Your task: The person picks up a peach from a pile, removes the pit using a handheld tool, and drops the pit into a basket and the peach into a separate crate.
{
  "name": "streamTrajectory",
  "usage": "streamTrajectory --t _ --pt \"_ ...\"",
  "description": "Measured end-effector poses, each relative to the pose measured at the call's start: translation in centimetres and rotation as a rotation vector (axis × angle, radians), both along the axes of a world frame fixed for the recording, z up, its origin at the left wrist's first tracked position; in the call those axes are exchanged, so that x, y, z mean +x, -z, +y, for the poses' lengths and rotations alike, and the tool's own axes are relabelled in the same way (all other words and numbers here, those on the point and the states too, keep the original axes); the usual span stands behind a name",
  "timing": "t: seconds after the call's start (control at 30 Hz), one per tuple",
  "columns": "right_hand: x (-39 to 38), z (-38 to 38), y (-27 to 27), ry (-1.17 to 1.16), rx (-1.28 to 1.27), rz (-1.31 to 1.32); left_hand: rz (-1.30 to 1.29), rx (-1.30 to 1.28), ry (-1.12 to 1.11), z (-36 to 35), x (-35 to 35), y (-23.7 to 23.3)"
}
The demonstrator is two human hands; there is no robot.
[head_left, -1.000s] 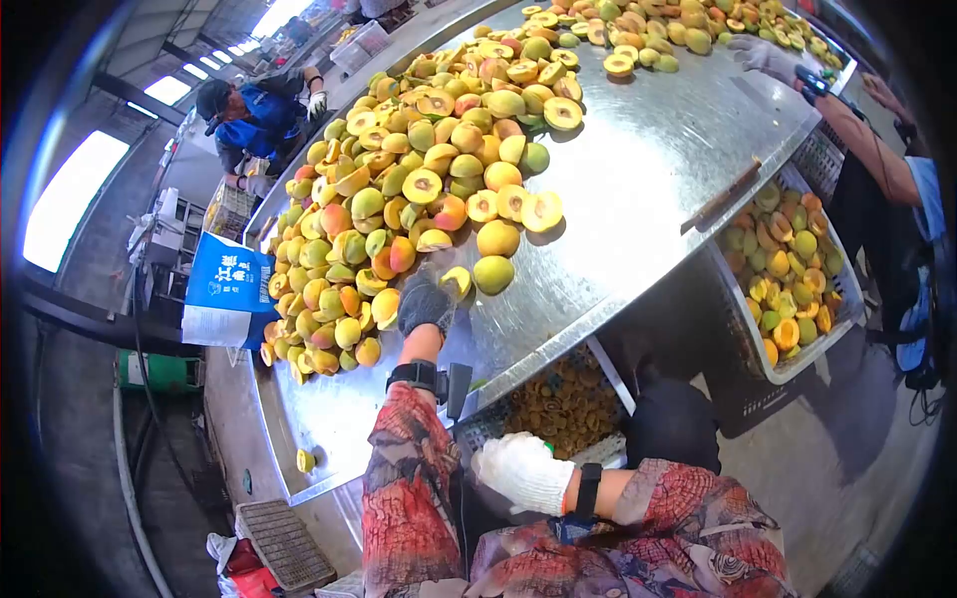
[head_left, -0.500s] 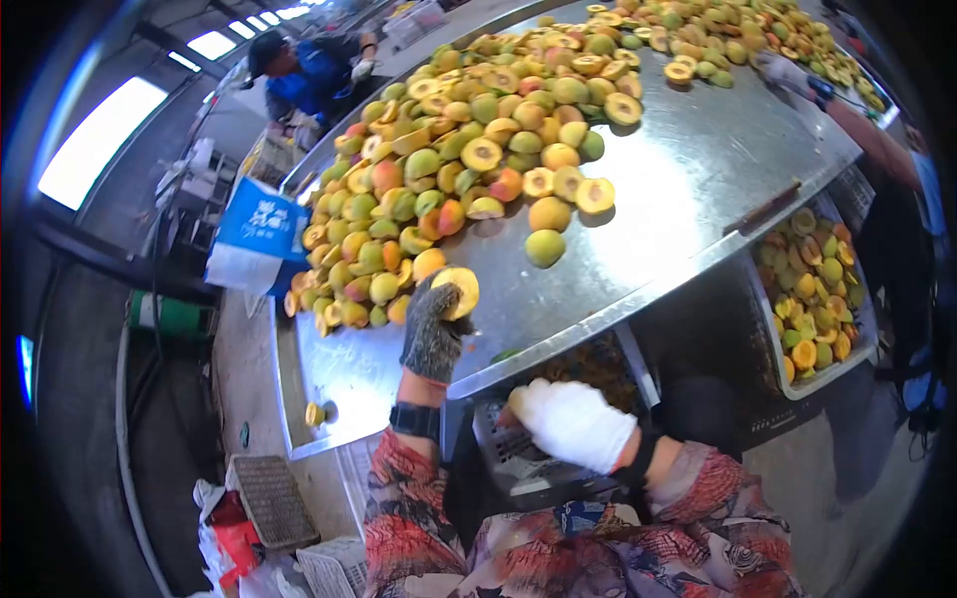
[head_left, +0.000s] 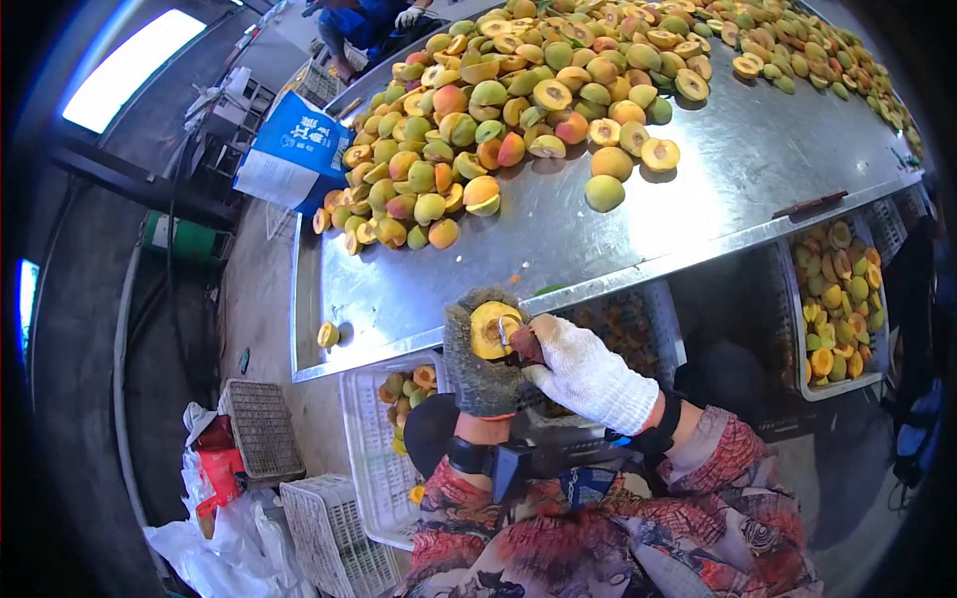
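Note:
My left hand, in a grey knit glove, grips a halved yellow peach with its cut face up, just in front of the table edge. My right hand, in a white glove, is closed around a small pitting tool with a brownish handle. The tool's thin curved metal end meets the cut face near the centre. Beyond both hands, a large heap of halved peaches covers the far part of the metal table. One peach half lies alone near the table's left corner.
Below the table edge stand a white crate with peach halves and another filled crate at right. A blue-and-white bag sits by the table's left side. A co-worker is across the table. Empty baskets lie at lower left.
My left hand has drawn the peach half back from the heap toward my body. My right hand has risen to meet it, bringing the tool onto the cut face. The view has shifted.

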State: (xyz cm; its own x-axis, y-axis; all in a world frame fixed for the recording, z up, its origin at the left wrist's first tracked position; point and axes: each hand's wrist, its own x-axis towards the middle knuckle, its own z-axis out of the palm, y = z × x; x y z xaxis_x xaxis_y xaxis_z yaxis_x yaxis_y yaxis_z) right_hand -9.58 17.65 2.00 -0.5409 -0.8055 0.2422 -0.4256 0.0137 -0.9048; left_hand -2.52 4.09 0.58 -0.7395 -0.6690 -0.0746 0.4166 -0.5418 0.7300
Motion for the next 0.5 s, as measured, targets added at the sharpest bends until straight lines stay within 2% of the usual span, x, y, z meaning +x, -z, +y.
streamTrajectory --t 0.1,0.17,0.27,0.33,0.5 --pt "0.4 0.0 -0.5 -0.025 0.128 0.109 -0.067 -0.149 -0.124 0.7 0.4 0.5" --pt "0.6 0.0 -0.5 -0.031 0.227 0.124 -0.041 -0.164 -0.097 1.1 0.7 0.3" --pt "0.8 -0.2 0.6 0.01 0.179 0.207 -0.019 -0.047 -0.034 1.4 1.3 0.1" --pt "1.2 -0.3 1.0 0.013 0.167 0.209 -0.101 0.056 -0.01 1.4 1.8 -0.5" --pt "1.5 0.0 0.9 0.0 0.156 0.193 -0.065 -0.03 -0.039 1.9 1.8 -0.1"
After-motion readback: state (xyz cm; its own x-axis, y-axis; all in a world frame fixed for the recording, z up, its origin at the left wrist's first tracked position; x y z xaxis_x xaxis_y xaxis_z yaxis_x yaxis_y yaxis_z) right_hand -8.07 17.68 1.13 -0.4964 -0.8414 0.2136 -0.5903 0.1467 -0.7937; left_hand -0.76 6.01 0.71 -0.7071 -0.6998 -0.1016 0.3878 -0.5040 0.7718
